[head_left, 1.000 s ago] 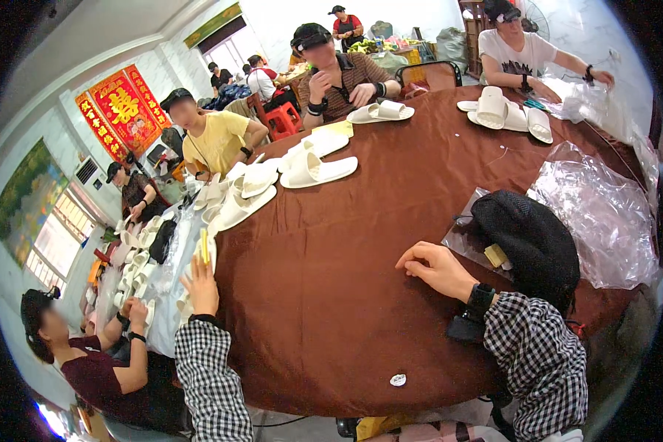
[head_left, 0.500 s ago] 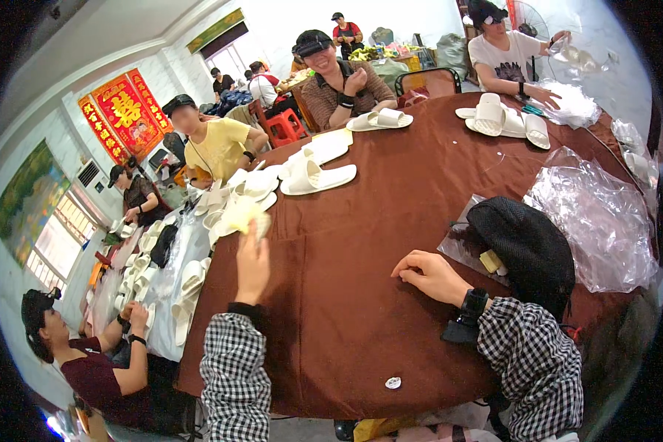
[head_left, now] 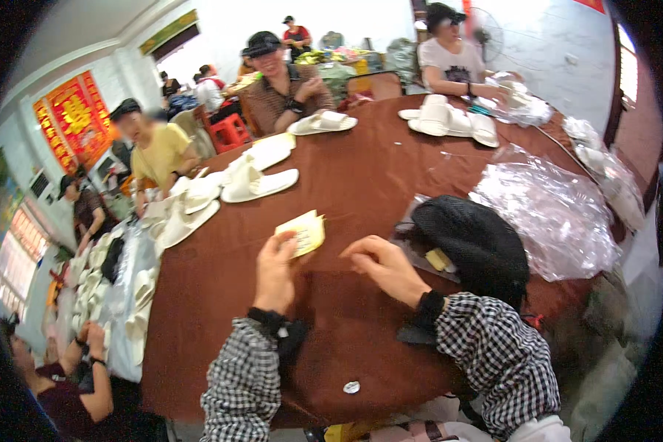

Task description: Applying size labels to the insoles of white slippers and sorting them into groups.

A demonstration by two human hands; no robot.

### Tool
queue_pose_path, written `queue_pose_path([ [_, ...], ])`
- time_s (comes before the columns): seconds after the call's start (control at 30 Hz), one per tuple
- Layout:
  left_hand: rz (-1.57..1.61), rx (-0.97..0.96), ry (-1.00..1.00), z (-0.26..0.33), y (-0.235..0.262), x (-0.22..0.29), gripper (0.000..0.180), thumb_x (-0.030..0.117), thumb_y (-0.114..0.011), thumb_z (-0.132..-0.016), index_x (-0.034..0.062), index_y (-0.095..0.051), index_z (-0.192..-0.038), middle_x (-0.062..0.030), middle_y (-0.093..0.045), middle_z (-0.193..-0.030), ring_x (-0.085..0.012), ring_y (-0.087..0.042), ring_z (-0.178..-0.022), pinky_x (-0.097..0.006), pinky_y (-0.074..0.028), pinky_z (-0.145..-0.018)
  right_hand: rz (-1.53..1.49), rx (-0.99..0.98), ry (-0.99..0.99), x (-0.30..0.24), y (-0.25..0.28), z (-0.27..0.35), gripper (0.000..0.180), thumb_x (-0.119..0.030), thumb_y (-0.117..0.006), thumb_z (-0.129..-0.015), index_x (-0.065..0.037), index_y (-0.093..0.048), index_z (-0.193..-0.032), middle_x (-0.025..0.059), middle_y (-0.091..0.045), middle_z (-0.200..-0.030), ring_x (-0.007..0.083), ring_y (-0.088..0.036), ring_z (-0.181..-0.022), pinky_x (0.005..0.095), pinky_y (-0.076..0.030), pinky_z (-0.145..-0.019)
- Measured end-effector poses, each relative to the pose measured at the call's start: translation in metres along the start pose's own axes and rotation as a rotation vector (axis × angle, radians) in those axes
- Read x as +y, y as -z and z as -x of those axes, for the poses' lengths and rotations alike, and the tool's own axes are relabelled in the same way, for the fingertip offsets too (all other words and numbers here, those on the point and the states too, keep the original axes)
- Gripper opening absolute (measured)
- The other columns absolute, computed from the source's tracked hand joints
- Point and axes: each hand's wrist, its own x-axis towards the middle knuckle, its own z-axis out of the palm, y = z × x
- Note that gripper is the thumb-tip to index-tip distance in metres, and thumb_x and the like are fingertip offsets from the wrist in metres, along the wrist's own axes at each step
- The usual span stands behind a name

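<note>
My left hand (head_left: 277, 269) is closed on a small yellow paper sheet (head_left: 308, 230), perhaps several layered together, held up over the brown tablecloth (head_left: 331, 331). Dark print shows on the paper near my fingers. To its right, my right hand (head_left: 387, 267) hovers just above the cloth, fingers loosely bent and apart, with nothing visible in them. A black mesh cap (head_left: 475, 239) lies beside my right hand. Next to the cap is a small yellowish block (head_left: 440, 259) on clear plastic. White slippers (head_left: 259, 184) lie at the table's far left side.
Crumpled clear plastic bags (head_left: 549, 214) spread over the right side. More slippers (head_left: 449, 118) and a pair (head_left: 323, 122) lie along the far edge. A small white round piece (head_left: 352, 387) sits near the front edge. Several co-workers sit around; one person (head_left: 453, 62) handles bagged slippers.
My left hand has come back from the slippers at the left toward the middle, bringing the yellow paper sheet. My right hand has moved closer to it. The view has turned right.
</note>
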Motion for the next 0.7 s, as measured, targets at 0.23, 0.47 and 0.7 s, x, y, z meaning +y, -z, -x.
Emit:
queue_pose_path([
  [0.23, 0.104, -0.099, 0.100, -0.022, 0.065, -0.011, 0.024, -0.001, -0.057, -0.092, 0.0022, -0.061, -0.115, -0.0116, -0.063, -0.119, -0.0223, -0.064, -0.106, -0.035, -0.056, -0.092, 0.119, -0.340, 0.309, -0.108, 0.041, -0.056, 0.017, -0.009, -0.055, -0.097, 0.002, -0.064, -0.107, 0.0070, -0.062, -0.091, 0.0127, -0.064, -0.081, 0.0272, -0.053, -0.073],
  [0.47, -0.075, -0.122, 0.129, -0.011, 0.031, -0.015, 0.028, 0.000, -0.056, -0.093, -0.0039, -0.061, -0.120, -0.0103, -0.064, -0.117, -0.0178, -0.063, -0.103, -0.032, -0.055, -0.089, 0.722, -0.008, 0.140, -0.083, 0.262, -0.248, 0.039, -0.028, -0.071, -0.084, 0.000, -0.068, -0.112, 0.0139, -0.071, -0.091, 0.0196, -0.068, -0.077, 0.0340, -0.056, -0.070],
  [0.7, -0.191, -0.062, 0.087, -0.006, 0.033, -0.013, 0.019, 0.003, -0.057, -0.095, -0.0021, -0.063, -0.112, -0.0080, -0.063, -0.111, -0.0153, -0.063, -0.099, -0.030, -0.057, -0.084, 1.041, 0.138, -0.155, 0.068, 0.458, -0.189, 0.026, -0.014, -0.066, -0.085, -0.003, -0.069, -0.108, 0.0104, -0.068, -0.083, 0.0174, -0.063, -0.068, 0.0323, -0.052, -0.060],
])
